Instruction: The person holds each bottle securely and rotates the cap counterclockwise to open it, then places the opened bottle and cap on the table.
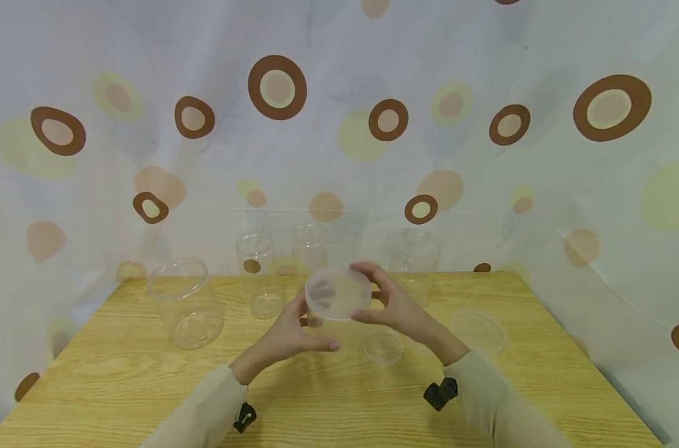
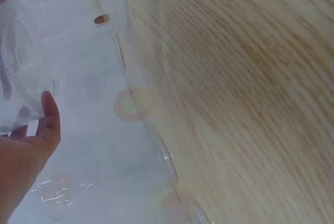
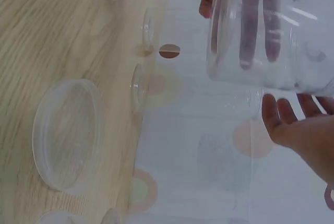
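Over the middle of the table, a clear plastic jar [image 3: 282,36] is held between both hands, raised off the wood. My left hand [image 1: 286,336] grips its side, and the fingers show through the clear wall in the right wrist view. A round translucent lid [image 1: 338,292] sits on top of the jar. Around the lid's right edge my right hand [image 1: 392,308] curls, thumb at the front and fingers behind. In the right wrist view, the right hand's fingertips [image 3: 270,112] are right at the jar's end.
Below the hands lies a small clear lid [image 1: 383,348], with a larger lid [image 1: 479,331] farther right. A wide open jar [image 1: 196,326] stands at left. Two tall jars [image 1: 265,305] [image 1: 308,246] and a lidded jar [image 1: 415,249] stand toward the patterned backdrop [image 1: 339,155].
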{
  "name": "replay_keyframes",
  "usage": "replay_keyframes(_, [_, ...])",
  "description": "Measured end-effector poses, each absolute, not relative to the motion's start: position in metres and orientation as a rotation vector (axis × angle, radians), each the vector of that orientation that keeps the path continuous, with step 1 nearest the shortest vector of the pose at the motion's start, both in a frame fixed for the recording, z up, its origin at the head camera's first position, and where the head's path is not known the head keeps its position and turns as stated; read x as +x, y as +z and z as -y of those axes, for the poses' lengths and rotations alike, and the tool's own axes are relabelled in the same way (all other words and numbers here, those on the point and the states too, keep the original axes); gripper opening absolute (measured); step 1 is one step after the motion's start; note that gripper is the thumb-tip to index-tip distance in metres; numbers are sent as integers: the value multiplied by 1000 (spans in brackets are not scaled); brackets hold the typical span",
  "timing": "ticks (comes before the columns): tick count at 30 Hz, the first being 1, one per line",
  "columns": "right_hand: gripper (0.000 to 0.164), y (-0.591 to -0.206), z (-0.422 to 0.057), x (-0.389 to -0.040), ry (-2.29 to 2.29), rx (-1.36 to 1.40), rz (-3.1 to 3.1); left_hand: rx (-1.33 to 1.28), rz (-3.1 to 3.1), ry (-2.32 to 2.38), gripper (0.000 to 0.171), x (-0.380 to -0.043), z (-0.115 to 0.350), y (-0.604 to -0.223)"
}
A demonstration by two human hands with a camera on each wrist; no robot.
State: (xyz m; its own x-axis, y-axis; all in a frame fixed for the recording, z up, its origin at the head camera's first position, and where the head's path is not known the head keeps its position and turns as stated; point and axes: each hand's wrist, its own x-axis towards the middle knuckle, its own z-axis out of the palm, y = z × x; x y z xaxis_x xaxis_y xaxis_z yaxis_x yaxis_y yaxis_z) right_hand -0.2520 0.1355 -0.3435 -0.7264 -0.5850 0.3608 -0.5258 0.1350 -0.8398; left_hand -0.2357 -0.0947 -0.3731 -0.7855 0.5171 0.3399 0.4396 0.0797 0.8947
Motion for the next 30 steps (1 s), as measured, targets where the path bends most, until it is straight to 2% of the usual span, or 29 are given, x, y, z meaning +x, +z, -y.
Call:
replay_keyframes(4, [70, -342, -146, -262, -1632, -1256, -2088, 1090, -2200, 1783, 99, -243, 98, -382])
replay_keyframes(12, [76, -340, -149, -267, -1620, -1287, -1959, 1124, -2204, 1749, 99, -247, 99, -383])
replay_keyframes(20, [80, -342, -141, -256, -1702, -1256, -2194, 1036, -2281, 1793, 96, -233, 97, -364])
replay_keyframes(30, [79, -348, -122, -241, -1816, -1027, -2550, 1001, -2344, 1851, 93, -229, 93, -363])
